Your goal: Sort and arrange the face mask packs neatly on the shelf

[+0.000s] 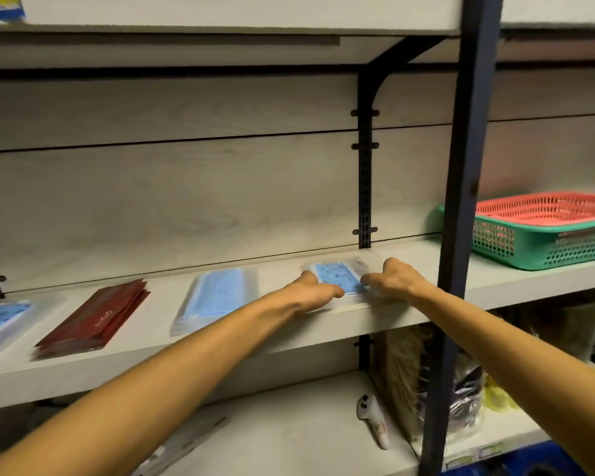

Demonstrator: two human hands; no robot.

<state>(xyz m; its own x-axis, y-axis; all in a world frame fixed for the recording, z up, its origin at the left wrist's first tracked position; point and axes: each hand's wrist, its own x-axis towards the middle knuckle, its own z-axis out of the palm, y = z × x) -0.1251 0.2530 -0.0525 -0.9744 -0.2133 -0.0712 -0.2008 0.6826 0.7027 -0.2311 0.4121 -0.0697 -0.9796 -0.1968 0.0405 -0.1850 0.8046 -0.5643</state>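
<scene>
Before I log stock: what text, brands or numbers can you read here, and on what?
Red pack: pale print near its front end, too blurred to read.
Blue pack under both hands: dark markings, not readable.
Lower shelf edge labels: too small and blurred.
Nothing else bears legible text.

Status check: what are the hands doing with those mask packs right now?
Left hand and right hand both on the blue patterned pack, fingers at its sides. Three other packs lie to its left. Nothing blocking.

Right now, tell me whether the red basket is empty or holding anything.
Cannot tell. The red basket sits nested in a green basket, and its inside is hidden.
</scene>
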